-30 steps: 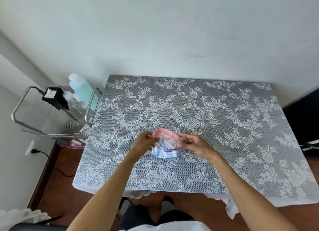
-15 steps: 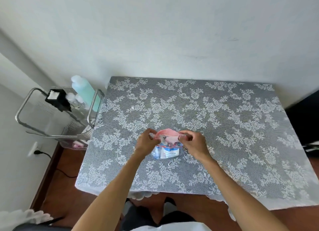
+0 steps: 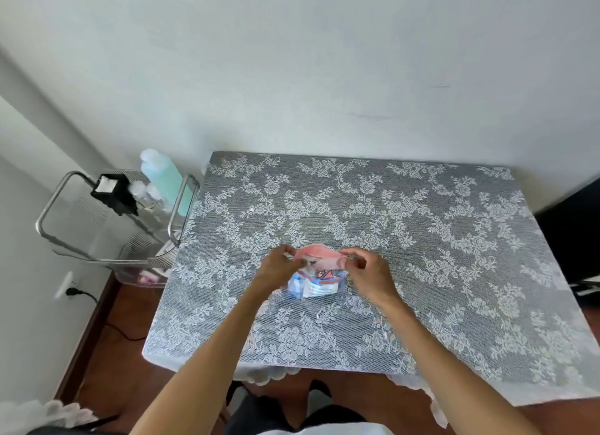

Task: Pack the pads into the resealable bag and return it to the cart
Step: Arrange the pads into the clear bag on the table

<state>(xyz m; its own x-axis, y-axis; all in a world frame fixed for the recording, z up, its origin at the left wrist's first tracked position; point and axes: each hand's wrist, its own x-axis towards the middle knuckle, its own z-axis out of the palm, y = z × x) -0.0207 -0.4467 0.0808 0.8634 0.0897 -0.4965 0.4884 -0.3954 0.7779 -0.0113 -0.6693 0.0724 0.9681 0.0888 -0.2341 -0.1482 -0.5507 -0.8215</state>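
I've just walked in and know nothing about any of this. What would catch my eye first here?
Most likely the small pink-topped resealable bag in the middle of the lace-covered table, pinched at its mouth by the left hand and the right hand. Next, the metal cart at the table's left edge, with a tall pale green bottle and a black box on top.

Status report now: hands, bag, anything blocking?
Left hand and right hand both pinching bag top. Bag on table, not yet on cart. Nothing blocking.
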